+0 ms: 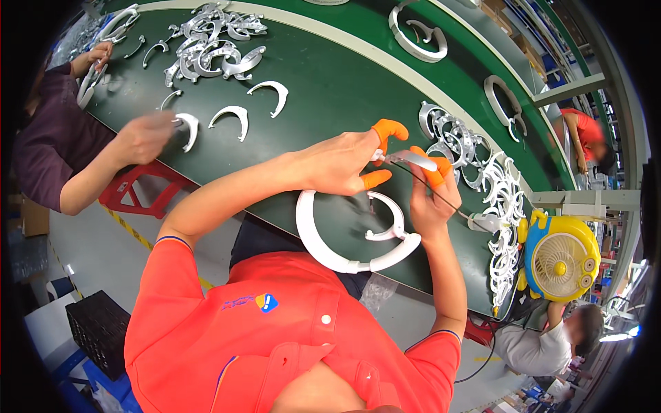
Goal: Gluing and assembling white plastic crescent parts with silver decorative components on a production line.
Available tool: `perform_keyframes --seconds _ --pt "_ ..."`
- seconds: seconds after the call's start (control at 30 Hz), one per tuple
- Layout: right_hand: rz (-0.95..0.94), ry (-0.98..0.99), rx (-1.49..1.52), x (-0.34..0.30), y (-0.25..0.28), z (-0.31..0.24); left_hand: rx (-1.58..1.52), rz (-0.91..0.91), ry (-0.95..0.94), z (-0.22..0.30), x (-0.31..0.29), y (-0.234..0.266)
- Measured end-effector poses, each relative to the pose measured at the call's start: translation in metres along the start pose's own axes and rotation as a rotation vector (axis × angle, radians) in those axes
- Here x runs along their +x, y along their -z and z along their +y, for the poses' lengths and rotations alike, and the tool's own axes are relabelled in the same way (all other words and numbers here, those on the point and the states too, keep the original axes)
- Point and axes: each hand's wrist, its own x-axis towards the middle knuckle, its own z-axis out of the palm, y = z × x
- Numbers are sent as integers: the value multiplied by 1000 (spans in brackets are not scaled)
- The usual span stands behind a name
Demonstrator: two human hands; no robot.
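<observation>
In front of me, both hands meet above the table edge, with orange finger cots on several fingertips. My left hand (344, 162) has its index finger and thumb spread, with a small white piece (378, 156) held between the other fingers. My right hand (432, 199) pinches a curved silver-grey part (413, 160), close to the left fingertips. From between the hands a thin dark cable (446, 200) runs down to the right. Below them, a white open ring-shaped housing (313, 237) with a smaller inner arc lies at the table's near edge, partly over my lap.
Silver curved parts (213, 51) are heaped at the far left; single arcs (231, 122) lie nearer. White parts (506, 199) pile up at right beside a yellow fan (559, 261). White rings (418, 43) sit on the green strip beyond. A co-worker's hand (146, 138) reaches in from the left.
</observation>
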Motion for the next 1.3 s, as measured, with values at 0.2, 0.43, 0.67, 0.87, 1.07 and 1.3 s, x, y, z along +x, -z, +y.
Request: perform_keyframes --seconds 0.2,0.43,0.67,0.87,1.07,1.3 --pt "-27 -43 46 -7 -8 -6 43 -27 -62 6 0 4" --pt "-53 -217 180 -1 -10 -4 79 43 -32 -11 -1 3" --pt "88 -99 346 7 6 5 36 37 -12 -6 6 2" --pt "19 303 -70 37 10 -4 157 71 52 -7 9 -1" --pt "68 265 -1 36 -3 4 194 113 74 -2 10 -3" --pt "193 264 -61 25 -15 6 119 239 15 -10 7 -1"
